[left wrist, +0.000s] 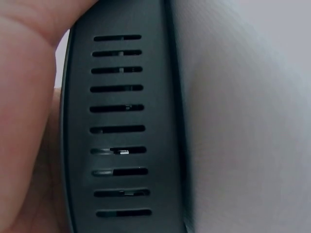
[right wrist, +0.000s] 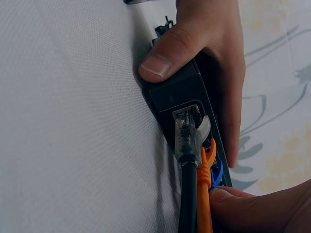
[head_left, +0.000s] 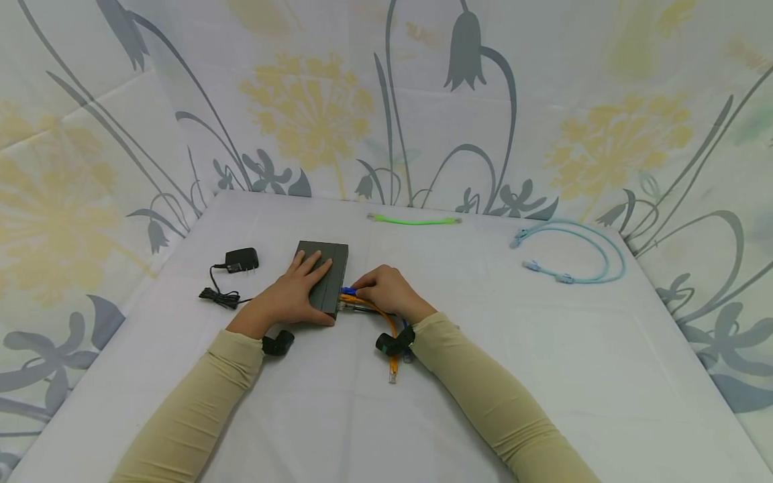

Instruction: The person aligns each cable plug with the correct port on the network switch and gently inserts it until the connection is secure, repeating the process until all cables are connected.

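Left fingers (head_left: 317, 274) apart on box (head_left: 328, 289), right fingers (head_left: 367, 282) clamped on blue plug (head_left: 347, 291) at edge, tabletop (head_left: 483, 315) room rightward

Soft, even, slightly dim light fills the head view, greying the white tablecloth (head_left: 483, 402) and leaving only faint, diffuse shadows beside the sleeves (head_left: 187, 409); the source is out of frame. The left wrist view renders the vented network device (left wrist: 116, 98) fairly crisply, while its pale surroundings blur. In the right wrist view, small highlights catch the clear Ethernet plug (right wrist: 187, 141), and the floral backdrop (right wrist: 272, 145) looks hazy.
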Motion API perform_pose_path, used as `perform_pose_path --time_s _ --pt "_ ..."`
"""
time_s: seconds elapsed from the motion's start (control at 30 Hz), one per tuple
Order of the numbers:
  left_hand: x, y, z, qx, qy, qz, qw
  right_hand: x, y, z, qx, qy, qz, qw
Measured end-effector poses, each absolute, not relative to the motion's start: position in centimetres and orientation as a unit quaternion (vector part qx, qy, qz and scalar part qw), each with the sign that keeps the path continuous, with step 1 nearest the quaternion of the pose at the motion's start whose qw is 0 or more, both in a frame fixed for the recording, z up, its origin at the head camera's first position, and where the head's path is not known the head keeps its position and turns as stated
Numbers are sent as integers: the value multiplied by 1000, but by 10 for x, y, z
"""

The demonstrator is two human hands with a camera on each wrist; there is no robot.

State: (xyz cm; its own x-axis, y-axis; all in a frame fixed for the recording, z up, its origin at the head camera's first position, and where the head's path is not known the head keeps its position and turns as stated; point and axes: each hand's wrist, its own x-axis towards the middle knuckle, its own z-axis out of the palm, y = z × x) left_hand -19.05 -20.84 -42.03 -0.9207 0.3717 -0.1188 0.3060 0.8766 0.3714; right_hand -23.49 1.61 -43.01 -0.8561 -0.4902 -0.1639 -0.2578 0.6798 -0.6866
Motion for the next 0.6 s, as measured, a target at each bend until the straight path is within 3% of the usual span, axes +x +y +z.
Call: perform_pose_path --time_s 0.6 --pt "-191 -208 -421 179 963 176 95 -234 15 -425 -207 898 -345 178"
